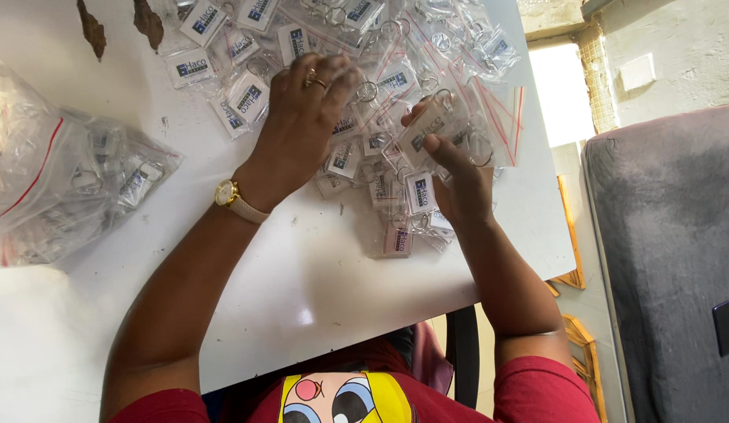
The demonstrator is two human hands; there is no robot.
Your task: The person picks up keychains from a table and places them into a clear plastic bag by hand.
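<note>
A white table [317,274] is filling the frame's middle, with brown chipped patches [117,23] showing at upper left. Clear keyrings [247,98] with white-and-blue inserts are lying in clear bags [497,117] edged with red lines. The left hand [298,129] is wearing a gold ring [313,78] and a gold watch [227,193] on a beige strap. Red sleeves [540,392] are showing at the bottom, beside a yellow cartoon print [345,395]. A grey cushion [666,258] is lying at right.

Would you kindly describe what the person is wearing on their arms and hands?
Both arms are bare below short red sleeves. The left wrist carries a gold-cased watch on a pale pink strap. The left hand has a gold ring on one finger. The right hand shows no jewellery.
</note>
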